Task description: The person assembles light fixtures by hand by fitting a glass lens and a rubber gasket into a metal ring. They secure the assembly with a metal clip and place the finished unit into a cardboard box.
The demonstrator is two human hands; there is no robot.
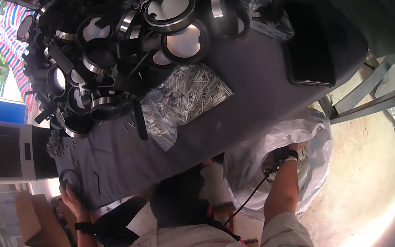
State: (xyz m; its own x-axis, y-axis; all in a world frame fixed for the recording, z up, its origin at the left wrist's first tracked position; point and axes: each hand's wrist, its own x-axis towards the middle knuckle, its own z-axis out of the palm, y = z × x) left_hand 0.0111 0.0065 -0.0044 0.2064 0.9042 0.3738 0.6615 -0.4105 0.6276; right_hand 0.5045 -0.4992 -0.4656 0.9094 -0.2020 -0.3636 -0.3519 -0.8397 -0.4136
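Note:
At the table's left near corner, my left hand [73, 201] is closed about the near edge of a thin black ring-shaped part [71, 174]. My right arm reaches down into a large translucent plastic bag [318, 168] beside the table. Inside it, my right hand [297, 146] shows only in part, and its fingers are hidden. On the tabletop lies a clear bag of small metal pins [194, 94]. Beyond it, black round parts with metal bands and pale discs [184, 43] form a large heap. Small metal pieces [54, 145] sit near the left edge.
The table [249, 88] has a grey cover. A black phone-like slab [312, 53] lies at its far right. Metal bars [375, 95] stand at right. An open cardboard box [40, 220] is at lower left, near a dark-fronted cabinet [7, 153]. A black cable [250, 199] hangs from my right wrist.

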